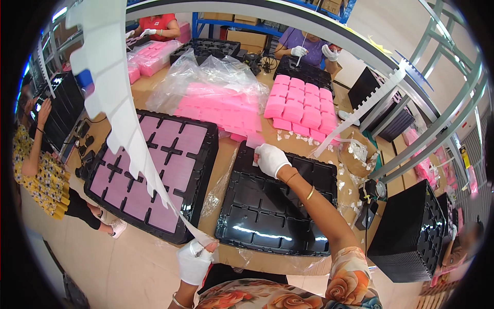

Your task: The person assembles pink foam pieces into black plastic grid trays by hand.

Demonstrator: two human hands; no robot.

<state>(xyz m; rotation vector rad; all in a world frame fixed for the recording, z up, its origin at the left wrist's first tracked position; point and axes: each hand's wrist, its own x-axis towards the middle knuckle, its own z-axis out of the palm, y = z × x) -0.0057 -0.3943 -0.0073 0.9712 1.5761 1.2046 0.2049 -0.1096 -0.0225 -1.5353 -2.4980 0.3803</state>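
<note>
My left hand (194,262), in a white glove with bare fingertips, pinches the lower end of a long white strip (121,123) with notched edges. The strip runs up past the top of the view. My right hand (271,159), also gloved, is closed at the far edge of a black plastic tray (262,193) with moulded compartments. What its fingers hold, if anything, is hidden. A pink foam sheet (254,140) lies right beside those fingers. Left of this tray, another black tray (208,170) carries pinkish-purple sheets (177,170) in its compartments.
Pink foam pads (301,105) stand stacked behind the tray, beside a clear plastic bag (206,72). White scraps lie around a cardboard box (358,157). A grey metal frame (329,23) arches overhead. Black trays (406,232) are stacked at right. Co-workers (306,46) work across the table and at left.
</note>
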